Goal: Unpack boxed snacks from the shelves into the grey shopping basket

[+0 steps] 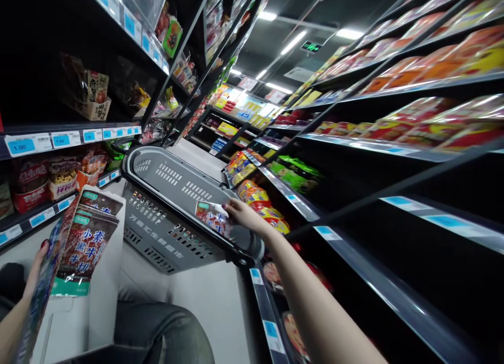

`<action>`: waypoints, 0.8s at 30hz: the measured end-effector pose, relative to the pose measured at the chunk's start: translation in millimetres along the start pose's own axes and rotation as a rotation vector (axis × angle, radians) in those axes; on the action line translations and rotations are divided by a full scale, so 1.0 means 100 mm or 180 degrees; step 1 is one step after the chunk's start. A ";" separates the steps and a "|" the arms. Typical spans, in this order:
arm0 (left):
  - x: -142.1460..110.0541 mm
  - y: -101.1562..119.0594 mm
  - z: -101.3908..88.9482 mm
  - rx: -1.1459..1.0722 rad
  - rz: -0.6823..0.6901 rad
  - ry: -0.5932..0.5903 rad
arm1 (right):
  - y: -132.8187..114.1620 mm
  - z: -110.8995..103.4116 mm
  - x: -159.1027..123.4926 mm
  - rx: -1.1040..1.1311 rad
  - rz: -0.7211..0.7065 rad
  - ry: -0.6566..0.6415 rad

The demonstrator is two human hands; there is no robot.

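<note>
— Right hand? Reached out over the grey shopping basket, fingers pinched on the near edge of a small snack packet. Held just above the basket's rim, close to the handle end, partly inside.

— And the left hand? Wrapped round a fanned stack of flat packets, thumb on the outer edge, fingers hidden behind. Propped against a white carton resting on the lap.

— Feel of the small packet? Judged light and limp: thin glossy film, loose contents, likely to sag from a corner grip. Slippery too, by the sheen. Nothing breakable apparent, though crushable perhaps.

— Best place to take hold? Probably the flat sealed edge, as pinched there, rather than the puffed middle.

— The stack? Stiffer together than singly, yet prone to sliding apart; a firm clasp across the lower edges seemed wise.

— Surroundings? Shelves of bright packets on both sides, blue price tags along the rails, a narrow aisle floor beneath.
</note>
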State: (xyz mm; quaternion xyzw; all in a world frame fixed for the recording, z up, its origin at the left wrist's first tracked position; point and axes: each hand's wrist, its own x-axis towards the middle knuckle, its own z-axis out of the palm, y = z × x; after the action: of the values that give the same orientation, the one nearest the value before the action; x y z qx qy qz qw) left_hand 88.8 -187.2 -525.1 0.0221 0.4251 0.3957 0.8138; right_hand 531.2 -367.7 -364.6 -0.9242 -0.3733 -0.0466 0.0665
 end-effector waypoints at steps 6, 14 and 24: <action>-0.01 -0.04 0.05 -0.0007 0.0377 0.0363 | -0.09 0.07 -0.18 -0.1192 0.0074 -0.0533; -0.01 -0.03 0.04 -0.0199 0.0268 0.0263 | -0.42 0.00 -0.25 -0.1609 0.0244 -0.0298; 0.14 -0.09 -0.08 -0.0266 -0.0845 -0.1018 | -2.11 -0.03 -1.18 0.1002 -0.2710 0.0327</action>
State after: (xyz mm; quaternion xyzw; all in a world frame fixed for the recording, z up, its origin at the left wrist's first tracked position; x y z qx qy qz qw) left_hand 93.0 -186.4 -542.7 -0.0054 0.2730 0.2937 0.9161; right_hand 299.6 -299.1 -359.1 -0.6635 -0.7187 -0.0584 0.1996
